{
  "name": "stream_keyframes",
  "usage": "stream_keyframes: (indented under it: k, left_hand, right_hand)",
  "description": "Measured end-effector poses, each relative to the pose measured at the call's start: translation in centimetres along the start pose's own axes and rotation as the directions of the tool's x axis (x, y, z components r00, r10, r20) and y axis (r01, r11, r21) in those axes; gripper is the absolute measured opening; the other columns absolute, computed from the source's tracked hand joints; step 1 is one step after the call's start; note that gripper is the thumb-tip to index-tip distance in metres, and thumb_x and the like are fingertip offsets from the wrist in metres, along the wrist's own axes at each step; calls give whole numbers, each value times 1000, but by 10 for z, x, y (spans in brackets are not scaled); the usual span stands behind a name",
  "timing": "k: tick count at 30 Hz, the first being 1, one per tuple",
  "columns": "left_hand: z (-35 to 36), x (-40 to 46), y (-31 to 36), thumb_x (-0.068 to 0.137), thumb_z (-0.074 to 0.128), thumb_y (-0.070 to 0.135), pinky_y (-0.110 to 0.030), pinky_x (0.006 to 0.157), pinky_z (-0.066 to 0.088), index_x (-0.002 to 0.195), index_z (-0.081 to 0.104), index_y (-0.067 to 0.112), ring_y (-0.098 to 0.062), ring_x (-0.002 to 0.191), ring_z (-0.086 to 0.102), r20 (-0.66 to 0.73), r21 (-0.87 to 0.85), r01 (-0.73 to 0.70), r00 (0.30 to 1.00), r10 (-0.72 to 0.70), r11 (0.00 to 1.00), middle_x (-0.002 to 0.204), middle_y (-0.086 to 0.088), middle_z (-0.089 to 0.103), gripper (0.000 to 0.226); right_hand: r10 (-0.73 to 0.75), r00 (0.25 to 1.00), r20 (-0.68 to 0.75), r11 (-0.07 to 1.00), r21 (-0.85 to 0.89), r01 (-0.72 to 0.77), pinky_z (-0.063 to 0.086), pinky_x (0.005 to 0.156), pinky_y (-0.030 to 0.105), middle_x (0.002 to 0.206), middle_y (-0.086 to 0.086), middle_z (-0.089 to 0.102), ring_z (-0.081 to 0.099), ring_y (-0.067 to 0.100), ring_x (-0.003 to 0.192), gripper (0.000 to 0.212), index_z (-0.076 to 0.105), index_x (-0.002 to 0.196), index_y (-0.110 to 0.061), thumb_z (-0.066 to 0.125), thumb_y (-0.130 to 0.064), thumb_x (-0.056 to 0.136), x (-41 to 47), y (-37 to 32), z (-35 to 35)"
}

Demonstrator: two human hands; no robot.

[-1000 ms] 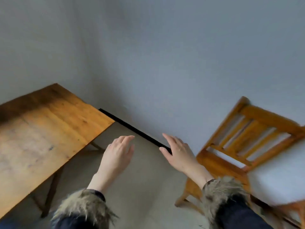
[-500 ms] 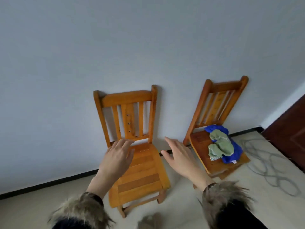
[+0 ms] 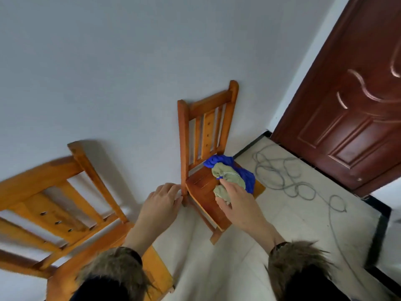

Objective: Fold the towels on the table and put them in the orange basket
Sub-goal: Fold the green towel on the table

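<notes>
A near chair (image 3: 71, 216) filled the 8 o'clock corner, its back tilted toward the wall (image 3: 108, 72). At 6 o'clock the left hand (image 3: 161, 204) reached forward from a fur cuff (image 3: 108, 270), its grip loose and holding nothing, fingers slightly bent, fingertips just beside the back post of the far chair (image 3: 206, 131). That chair stood against the wall at centre. The right hand (image 3: 236, 203), at 5 o'clock of it, stretched over the seat with fingers extended, its grip wide, fingertips at the green towel (image 3: 230, 177); whether they touched it could not be told. The green towel lay crumpled on a blue towel (image 3: 247, 177) on the seat. Bare floor (image 3: 282, 224) lay at 3 o'clock, with a looped cable (image 3: 288, 179), then a dark door (image 3: 358, 105).
</notes>
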State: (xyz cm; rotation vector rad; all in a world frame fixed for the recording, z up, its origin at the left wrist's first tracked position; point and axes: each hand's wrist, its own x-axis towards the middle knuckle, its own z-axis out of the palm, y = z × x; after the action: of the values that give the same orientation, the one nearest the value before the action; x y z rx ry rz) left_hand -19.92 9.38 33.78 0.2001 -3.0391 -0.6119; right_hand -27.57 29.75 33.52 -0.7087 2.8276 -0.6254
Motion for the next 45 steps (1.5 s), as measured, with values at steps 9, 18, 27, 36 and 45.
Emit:
stream_keyframes:
  k: [9, 18, 27, 36, 45]
  left_hand:
    - [96, 150, 58, 99, 35, 33, -30, 97, 42, 135, 43, 24, -16, 121, 48, 189, 28, -20, 982, 14, 999, 136, 5, 48, 38]
    - [237, 273, 111, 97, 42, 27, -34, 100, 40, 135, 44, 22, -19, 124, 46, 362, -7, 132, 924, -121, 991, 136, 2, 48, 38]
    - [396, 290, 85, 92, 43, 13, -34, 97, 40, 125, 54, 17, -20, 115, 51, 481, 234, -3, 870, -113, 972, 124, -1, 56, 35]
    - [479, 298, 62, 72, 73, 31, -34, 75, 27, 78, 68, 20, -22, 74, 54, 284, 341, -97, 959, -4, 935, 76, 2, 58, 13]
    - [415, 309, 55, 94, 48, 8, -25, 89, 21, 96, 57, 15, -18, 77, 55, 186, -259, 386, 919, -347, 885, 85, 5, 60, 12]
  right_hand:
    - [51, 995, 82, 997, -61, -46, 46, 91, 33, 135, 0, 48, 51, 17, 115, 54, 29, 143, -19, 45, -38, 95, 92, 159, -4]
    - [11, 981, 193, 998, -57, 0, 48, 79, 39, 117, 9, 59, 58, 28, 102, 44, 44, 134, -11, 51, -28, 93, 199, 306, 43]
    - [-48, 950, 309, 993, -86, 78, 52, 61, 40, 99, 12, 65, 63, 35, 84, 43, 63, 110, -8, 74, -2, 69, 232, 410, 185]
    - [-84, 982, 171, 926, -351, 140, 42, 61, 33, 82, 4, 58, 56, 27, 74, 35, 66, 84, -19, 82, -11, 53, 246, 438, 261]
    - [-216, 976, -1, 964, -162, 213, 44, 67, 36, 84, 2, 60, 56, 23, 78, 9, 59, 78, -15, 66, -14, 72, 263, 408, 221]
